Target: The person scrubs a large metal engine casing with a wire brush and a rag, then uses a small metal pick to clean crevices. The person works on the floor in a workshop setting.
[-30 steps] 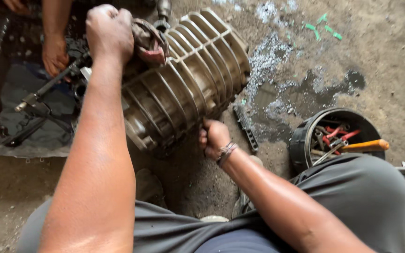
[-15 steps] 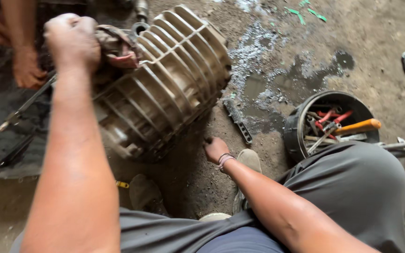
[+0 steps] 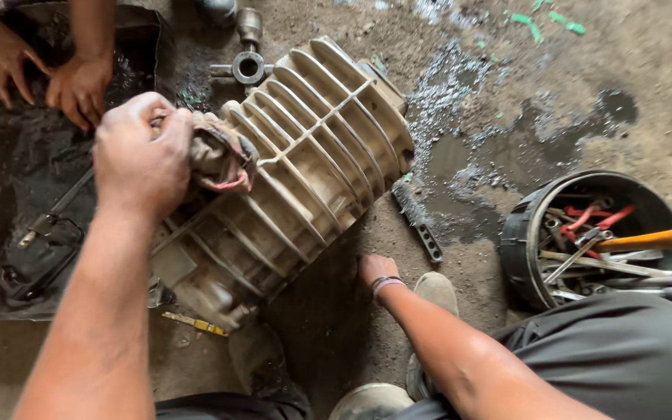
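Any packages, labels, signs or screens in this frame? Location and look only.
None that I can make out: only a ribbed metal housing, a grimy rag in the left hand, and a round black tool bucket on the dirt floor, none visibly labelled.

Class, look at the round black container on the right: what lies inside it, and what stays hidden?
Inside the black container lie mixed hand tools: red-handled pliers, an orange-handled tool sticking over the rim, and metal wrenches. Its bottom is hidden under the tools, and its near edge behind the person's grey-clad knee.
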